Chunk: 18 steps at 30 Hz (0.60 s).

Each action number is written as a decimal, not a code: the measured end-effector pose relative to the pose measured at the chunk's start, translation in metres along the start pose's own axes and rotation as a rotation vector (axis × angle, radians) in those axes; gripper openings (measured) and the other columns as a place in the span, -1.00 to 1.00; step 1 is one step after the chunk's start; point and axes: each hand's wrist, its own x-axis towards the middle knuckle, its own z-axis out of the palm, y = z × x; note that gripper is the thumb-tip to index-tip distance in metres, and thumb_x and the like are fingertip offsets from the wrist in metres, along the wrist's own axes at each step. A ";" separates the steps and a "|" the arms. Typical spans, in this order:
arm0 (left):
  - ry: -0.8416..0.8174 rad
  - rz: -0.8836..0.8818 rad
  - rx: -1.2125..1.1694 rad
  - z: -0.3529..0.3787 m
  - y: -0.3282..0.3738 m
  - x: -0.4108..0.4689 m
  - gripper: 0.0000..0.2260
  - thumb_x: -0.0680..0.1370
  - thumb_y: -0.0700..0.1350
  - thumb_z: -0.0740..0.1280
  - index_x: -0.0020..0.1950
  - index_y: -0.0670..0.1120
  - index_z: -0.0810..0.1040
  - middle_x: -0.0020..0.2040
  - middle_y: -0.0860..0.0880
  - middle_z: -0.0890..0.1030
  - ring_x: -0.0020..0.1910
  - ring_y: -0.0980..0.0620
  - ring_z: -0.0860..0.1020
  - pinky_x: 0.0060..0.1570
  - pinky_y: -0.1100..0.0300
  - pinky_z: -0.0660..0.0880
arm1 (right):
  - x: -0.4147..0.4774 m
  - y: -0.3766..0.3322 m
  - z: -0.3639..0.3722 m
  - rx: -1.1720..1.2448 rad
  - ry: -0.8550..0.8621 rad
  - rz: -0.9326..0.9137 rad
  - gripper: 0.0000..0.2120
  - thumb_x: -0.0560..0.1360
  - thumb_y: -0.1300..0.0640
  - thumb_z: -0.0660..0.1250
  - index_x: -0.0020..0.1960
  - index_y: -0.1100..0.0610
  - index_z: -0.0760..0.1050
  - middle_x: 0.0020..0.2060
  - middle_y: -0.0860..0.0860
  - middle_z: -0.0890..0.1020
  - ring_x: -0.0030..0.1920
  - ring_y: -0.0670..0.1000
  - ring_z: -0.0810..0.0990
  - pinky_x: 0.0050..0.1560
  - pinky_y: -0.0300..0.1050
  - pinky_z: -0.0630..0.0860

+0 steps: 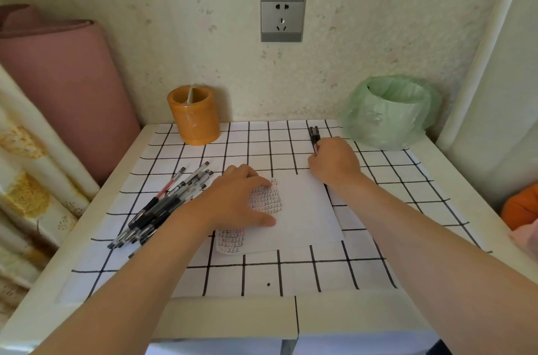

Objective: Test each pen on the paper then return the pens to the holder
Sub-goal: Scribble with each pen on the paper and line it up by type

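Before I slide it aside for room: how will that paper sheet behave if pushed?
The paper looks like one thin sheet, so probably floppy and light. It would likely slide easily over the smooth checked cover; the left hand lies flat on it, perhaps pinning it.

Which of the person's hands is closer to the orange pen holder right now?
Left. The left hand rests flat on the paper, in front and slightly right of the pen holder. The right hand is far off to its right, gripping a bunch of pens.
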 end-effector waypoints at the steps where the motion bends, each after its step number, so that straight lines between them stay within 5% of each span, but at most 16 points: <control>1: -0.002 -0.002 -0.002 0.000 0.000 0.000 -0.27 0.34 0.36 0.44 0.46 0.22 0.33 0.29 0.17 0.30 0.35 0.11 0.21 0.39 0.04 0.29 | -0.001 0.000 -0.002 -0.027 -0.002 -0.005 -0.80 0.46 0.19 0.23 -0.32 0.10 0.31 -0.12 0.10 0.55 -0.21 0.11 0.48 -0.44 -0.18 0.17; 3: 0.006 0.005 -0.006 0.000 -0.001 -0.001 -0.29 0.36 0.35 0.43 0.46 0.21 0.34 0.29 0.17 0.30 0.35 0.11 0.22 0.39 0.04 0.29 | -0.005 -0.002 -0.008 -0.107 -0.007 -0.024 -0.89 0.51 0.09 0.24 -0.14 0.13 0.43 0.00 0.11 0.53 -0.16 0.12 0.48 -0.36 -0.14 0.25; 6: 0.043 0.019 -0.025 -0.002 -0.001 -0.004 -0.38 0.45 0.27 0.42 0.46 0.16 0.37 0.32 0.16 0.34 0.35 0.13 0.23 0.38 0.09 0.30 | -0.012 -0.016 -0.017 -0.172 0.017 -0.066 -0.62 0.55 -0.03 0.25 0.28 0.16 0.42 0.21 0.15 0.43 0.05 0.19 0.54 -0.19 -0.09 0.36; 8: 0.112 0.010 -0.030 -0.006 -0.005 -0.009 -0.46 0.49 0.22 0.40 0.43 0.15 0.40 0.32 0.16 0.37 0.33 0.15 0.25 0.35 0.13 0.30 | -0.019 -0.035 -0.020 -0.126 0.040 -0.152 -0.58 0.56 -0.03 0.25 0.36 0.12 0.41 0.26 0.13 0.43 0.13 0.16 0.54 -0.13 -0.08 0.41; 18: 0.381 -0.206 0.029 -0.040 -0.059 -0.069 -0.86 0.56 -0.03 0.37 0.12 0.10 0.55 0.02 0.09 0.50 0.06 0.08 0.42 -0.02 0.21 0.38 | -0.090 -0.131 -0.004 0.064 -0.274 -0.675 -0.82 0.54 0.08 0.31 0.09 -0.07 0.64 0.01 -0.12 0.61 -0.03 -0.07 0.57 -0.04 -0.12 0.49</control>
